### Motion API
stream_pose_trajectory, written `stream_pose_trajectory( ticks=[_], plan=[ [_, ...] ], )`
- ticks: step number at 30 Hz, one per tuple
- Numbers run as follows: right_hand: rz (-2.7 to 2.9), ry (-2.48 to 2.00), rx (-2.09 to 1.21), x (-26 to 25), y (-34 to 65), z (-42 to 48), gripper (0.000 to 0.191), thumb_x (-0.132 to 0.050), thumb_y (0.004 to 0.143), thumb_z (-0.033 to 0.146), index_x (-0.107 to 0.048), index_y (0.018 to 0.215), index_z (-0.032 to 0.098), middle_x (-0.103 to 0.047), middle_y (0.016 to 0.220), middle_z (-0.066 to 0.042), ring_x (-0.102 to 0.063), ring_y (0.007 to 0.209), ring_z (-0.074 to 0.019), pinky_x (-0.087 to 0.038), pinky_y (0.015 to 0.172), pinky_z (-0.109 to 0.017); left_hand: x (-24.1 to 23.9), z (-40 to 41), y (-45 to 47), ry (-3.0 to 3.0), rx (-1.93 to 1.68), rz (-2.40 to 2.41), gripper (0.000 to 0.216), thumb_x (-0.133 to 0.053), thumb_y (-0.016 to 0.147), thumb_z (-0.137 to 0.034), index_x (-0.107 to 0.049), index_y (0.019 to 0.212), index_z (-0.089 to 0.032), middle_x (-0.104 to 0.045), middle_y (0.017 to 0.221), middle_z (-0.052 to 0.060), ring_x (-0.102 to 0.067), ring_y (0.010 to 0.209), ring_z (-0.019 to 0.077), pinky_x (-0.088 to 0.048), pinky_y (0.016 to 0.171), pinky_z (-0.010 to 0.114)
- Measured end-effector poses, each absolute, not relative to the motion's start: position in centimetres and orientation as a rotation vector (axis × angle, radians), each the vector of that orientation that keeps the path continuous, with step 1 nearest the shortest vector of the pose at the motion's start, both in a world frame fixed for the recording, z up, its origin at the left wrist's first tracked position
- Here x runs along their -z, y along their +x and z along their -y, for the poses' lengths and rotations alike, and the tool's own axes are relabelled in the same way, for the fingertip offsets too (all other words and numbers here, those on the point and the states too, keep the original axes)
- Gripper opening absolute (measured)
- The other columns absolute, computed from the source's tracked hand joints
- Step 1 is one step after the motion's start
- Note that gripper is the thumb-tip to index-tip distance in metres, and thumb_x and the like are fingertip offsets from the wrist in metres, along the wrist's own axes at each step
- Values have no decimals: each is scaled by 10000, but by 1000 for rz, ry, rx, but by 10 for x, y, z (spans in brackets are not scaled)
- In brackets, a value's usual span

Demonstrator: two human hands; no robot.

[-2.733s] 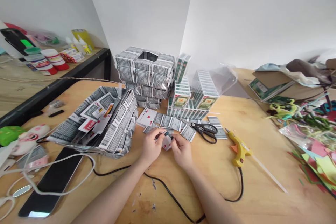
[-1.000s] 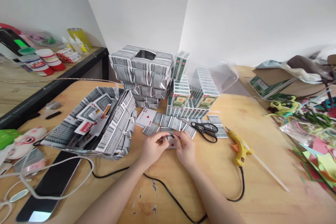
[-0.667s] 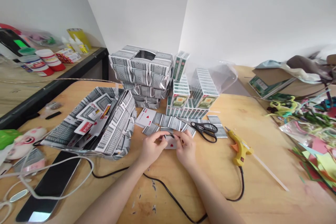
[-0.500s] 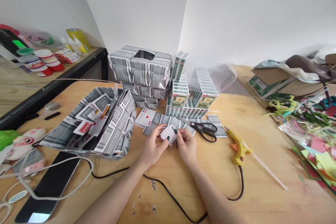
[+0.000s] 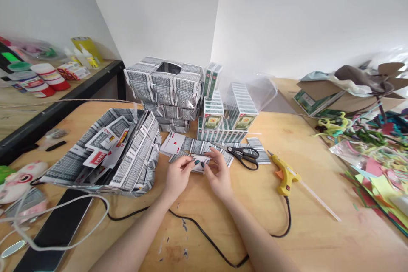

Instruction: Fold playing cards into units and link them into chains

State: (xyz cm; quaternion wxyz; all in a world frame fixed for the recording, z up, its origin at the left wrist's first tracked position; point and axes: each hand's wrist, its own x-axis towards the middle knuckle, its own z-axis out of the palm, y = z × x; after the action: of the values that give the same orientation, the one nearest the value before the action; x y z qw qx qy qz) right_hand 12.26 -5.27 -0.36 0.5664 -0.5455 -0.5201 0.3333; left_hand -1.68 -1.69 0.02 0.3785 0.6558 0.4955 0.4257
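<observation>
One desk carries one pair of scissors, two hands pinching one card left of them, one glue gun right.

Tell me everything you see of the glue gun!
The glue gun looks plastic: yellow, with a dark nozzle, orange trigger and reddish patch on its handle. It lies flat on the table, right of the scissors. A clear stick pokes from its back, a black cord from its handle. Nobody holds it.
</observation>
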Motion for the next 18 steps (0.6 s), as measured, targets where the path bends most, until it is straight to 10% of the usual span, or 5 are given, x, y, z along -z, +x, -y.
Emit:
stream_pose_trajectory(
  ticks=[10,18],
  plan=[
    [1386,-1291,-606,-1,126,53,139,-547,800,238,-651,889,215,-601,880,-62,-570,818,-180,-482,676,-291,0,23,-14,2096,-1102,-1098,265,-443,819,-165,-627,1006,-201,-659,876,55,-615,807,157,-502,719,274],
    [1317,-1356,-618,-2,124,54,129,-517,812,241,-631,772,193,-583,758,-43,-558,702,-161,-452,583,-260,-3,26,-9,1693,-1003,-1262,129,-542,761,-273,-616,796,-173,-661,726,13,-595,614,132,-476,559,223]
  ],
)
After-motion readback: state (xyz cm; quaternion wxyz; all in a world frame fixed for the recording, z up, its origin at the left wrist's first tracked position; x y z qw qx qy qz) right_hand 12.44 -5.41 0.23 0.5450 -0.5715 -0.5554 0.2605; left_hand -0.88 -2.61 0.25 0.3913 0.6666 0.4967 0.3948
